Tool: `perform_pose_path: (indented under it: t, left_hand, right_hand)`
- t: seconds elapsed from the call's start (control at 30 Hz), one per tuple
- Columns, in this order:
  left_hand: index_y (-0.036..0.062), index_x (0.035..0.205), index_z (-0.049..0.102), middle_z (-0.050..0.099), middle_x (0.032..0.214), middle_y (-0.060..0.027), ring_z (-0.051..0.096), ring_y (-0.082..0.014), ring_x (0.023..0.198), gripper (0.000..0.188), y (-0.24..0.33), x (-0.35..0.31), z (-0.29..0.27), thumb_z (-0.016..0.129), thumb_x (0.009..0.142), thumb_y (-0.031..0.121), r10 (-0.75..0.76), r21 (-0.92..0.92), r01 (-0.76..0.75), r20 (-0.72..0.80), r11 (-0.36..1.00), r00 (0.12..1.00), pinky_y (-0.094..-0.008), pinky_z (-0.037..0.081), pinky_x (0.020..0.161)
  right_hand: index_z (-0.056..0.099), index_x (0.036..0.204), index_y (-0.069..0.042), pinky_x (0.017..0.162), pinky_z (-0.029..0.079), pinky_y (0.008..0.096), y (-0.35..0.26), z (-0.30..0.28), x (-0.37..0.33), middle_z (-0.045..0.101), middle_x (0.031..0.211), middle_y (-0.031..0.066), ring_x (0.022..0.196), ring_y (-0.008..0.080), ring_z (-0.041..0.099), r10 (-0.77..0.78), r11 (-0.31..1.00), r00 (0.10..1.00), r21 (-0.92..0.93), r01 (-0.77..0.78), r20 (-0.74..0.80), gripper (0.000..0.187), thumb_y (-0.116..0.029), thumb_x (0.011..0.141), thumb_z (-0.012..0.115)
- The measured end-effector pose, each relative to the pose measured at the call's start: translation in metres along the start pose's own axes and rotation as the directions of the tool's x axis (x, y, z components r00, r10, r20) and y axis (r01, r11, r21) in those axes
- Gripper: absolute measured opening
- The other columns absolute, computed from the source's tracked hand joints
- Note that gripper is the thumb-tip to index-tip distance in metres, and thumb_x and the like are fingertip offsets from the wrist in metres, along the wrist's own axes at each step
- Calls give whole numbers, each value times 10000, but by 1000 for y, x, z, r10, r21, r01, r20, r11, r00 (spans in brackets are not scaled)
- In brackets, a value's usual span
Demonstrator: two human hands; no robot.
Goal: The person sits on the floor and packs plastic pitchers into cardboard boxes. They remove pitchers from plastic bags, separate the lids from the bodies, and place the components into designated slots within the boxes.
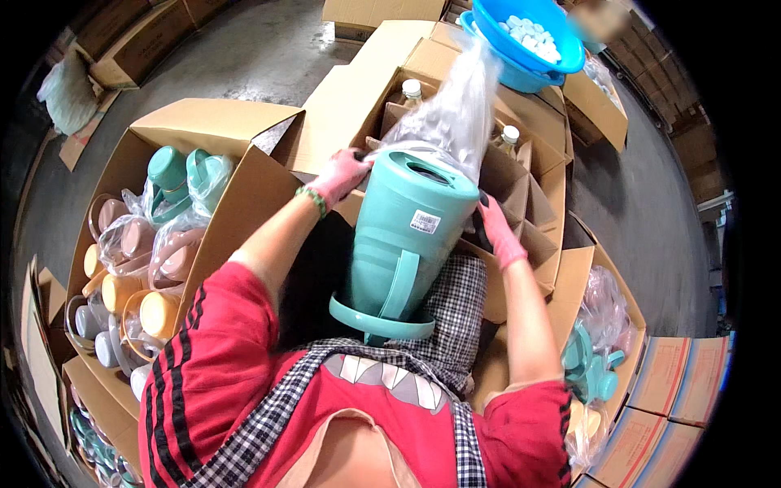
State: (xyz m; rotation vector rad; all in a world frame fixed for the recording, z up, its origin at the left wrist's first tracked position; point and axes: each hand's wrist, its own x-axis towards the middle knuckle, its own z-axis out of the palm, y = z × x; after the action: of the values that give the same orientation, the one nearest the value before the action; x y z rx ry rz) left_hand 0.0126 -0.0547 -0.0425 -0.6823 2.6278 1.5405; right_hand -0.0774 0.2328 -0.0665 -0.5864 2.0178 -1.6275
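Observation:
A teal plastic jug [390, 236] with a long side handle rests across my lap, its recessed end tilted up and away from me and its wide ring near my waist. Over the far end lies a clear plastic bag [451, 114], stretched out beyond the jug. My left hand [342, 177], in a pink glove with dark fingertips, pinches the bag's edge at the jug's upper left. On the opposite side my right hand [499, 228], gloved alike, is closed at the bag's edge beside the jug; some of its fingertips are hidden. A small white label [425, 221] sticks to the jug.
At left stands an open carton [220, 215] of bagged teal, brown, yellow and grey jugs. Ahead, a divided carton [541, 207] holds white-capped bottles [510, 135]. Blue basins [573, 57] with white pieces stand beyond. Another carton of jugs [598, 370] and stacked boxes [651, 407] are at right.

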Motion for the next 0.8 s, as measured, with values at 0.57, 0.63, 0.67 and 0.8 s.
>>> perform_pose_path:
  t: [0.57, 0.63, 0.67, 0.8]
  left_hand:
    - [72, 797, 548, 514, 833, -76, 486, -277, 918, 177, -53, -199, -38, 594, 633, 123, 579, 228, -734, 485, 640, 655, -494, 260, 967]
    - [54, 856, 562, 515, 843, -90, 487, -287, 875, 235, -43, -205, -43, 603, 640, 135, 577, 190, -745, 521, 640, 629, -452, 324, 905]
    - [51, 865, 563, 518, 850, -92, 487, -289, 860, 243, -32, -204, -45, 605, 643, 139, 559, 181, -756, 571, 629, 601, -440, 340, 882]
    - [37, 899, 554, 522, 872, -119, 496, -295, 837, 245, -42, -223, -49, 603, 696, 166, 626, 143, -758, 478, 636, 616, -388, 381, 806]
  right_hand:
    - [520, 1061, -84, 856, 388, 351, -142, 66, -108, 512, 1088, 130, 1061, 248, 460, -341, 384, 908, -846, 370, 242, 336, -123, 729, 560]
    - [489, 1082, -110, 932, 324, 352, -152, 99, -100, 468, 1153, 95, 1132, 227, 387, -315, -166, 737, -800, 577, 598, 329, -93, 753, 489]
    - [505, 1029, -111, 961, 287, 400, -96, 108, -99, 478, 1144, 85, 1121, 229, 390, -232, -353, 610, -650, 673, 758, 267, -136, 769, 448]
    - [568, 742, -121, 745, 391, 437, -66, 152, -100, 532, 689, 34, 708, 223, 527, -9, -322, 270, -258, 911, 963, 122, -188, 733, 466]
